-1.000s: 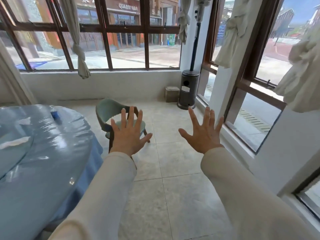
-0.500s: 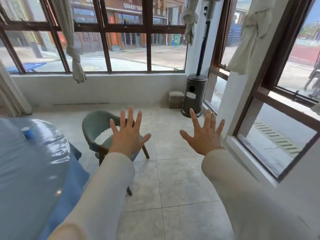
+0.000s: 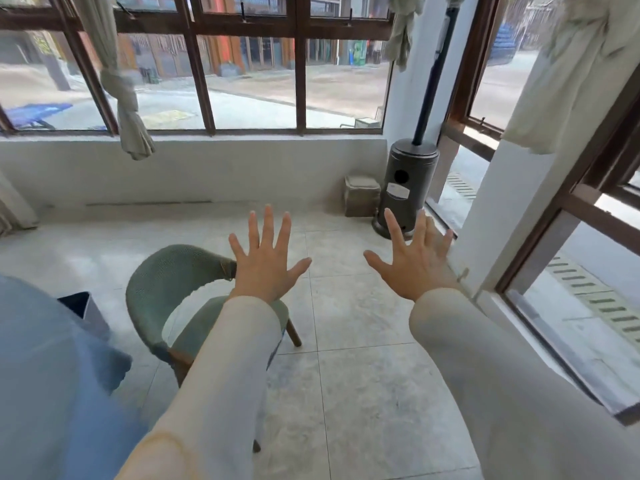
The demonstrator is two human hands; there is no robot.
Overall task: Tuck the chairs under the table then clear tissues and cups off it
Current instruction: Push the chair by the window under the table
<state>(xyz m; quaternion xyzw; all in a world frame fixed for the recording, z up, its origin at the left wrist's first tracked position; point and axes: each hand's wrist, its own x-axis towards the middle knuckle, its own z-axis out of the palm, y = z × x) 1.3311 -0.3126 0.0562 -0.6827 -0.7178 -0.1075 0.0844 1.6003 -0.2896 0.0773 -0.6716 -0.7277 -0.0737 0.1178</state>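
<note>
1. Holding both arms out in front, the person grips nothing: the left hand (image 3: 266, 271) and the right hand (image 3: 417, 271) have their fingers (image 3: 267, 225) straight and spread wide.
2. The chair (image 3: 166, 282) stands at the centre left of the frame on the tiled floor (image 3: 363, 375), just beside the blue-covered surface (image 3: 41, 375) at the lower left. I judge that it is not yet tucked under. The left sleeve (image 3: 221, 375) hides part of its seat.
3. The left hand is over one end of the curved backrest, and I cannot tell if it touches. The right hand is over bare floor, apart from the chair. A push with one hand at that end would probably turn the chair instead of sliding it straight.
4. The blue cloth hangs down near the chair legs. A leg could catch it and drag it, and this would pull whatever lies on the surface. Cups and tissues are not in view, so I cannot tell how near the edge they are.
5. A dark box-like thing (image 3: 83, 308) sits at the left, between chair and surface. I cannot tell what it is, but the chair could knock it.
6. A hard push may snag a leg on a tile joint and tip the chair.
</note>
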